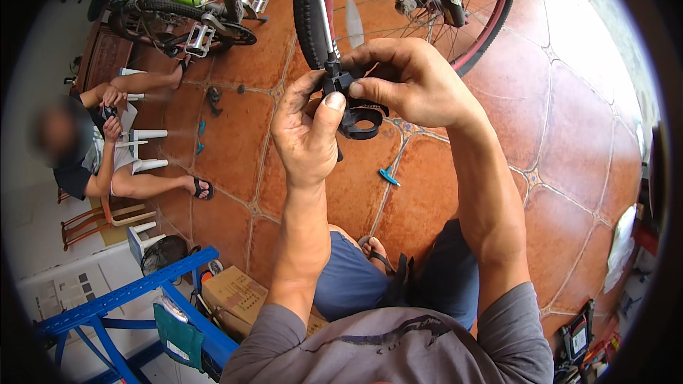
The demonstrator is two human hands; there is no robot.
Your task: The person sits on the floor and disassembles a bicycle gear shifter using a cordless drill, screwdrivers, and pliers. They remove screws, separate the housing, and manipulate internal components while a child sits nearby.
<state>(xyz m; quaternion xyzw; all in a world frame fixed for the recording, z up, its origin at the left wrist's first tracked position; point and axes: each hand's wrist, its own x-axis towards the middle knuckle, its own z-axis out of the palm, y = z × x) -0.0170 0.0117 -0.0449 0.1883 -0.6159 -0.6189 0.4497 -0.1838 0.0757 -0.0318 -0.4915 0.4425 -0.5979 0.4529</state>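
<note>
Gripping a small black plastic clamp-ring bike part (359, 110), your left hand (307, 131) & right hand (405, 82) pinch it w/ fingers closed; looks light, rigid — hold by the ring.

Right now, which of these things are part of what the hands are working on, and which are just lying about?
In hand:
- black clamp part, held by left hand and right hand
- bicycle wheel just beyond

Lying about:
- blue tool on floor
- cardboard box
- blue rack
- second bicycle

Black clamp part (359, 117), terracotta floor tiles (235, 142)
</note>
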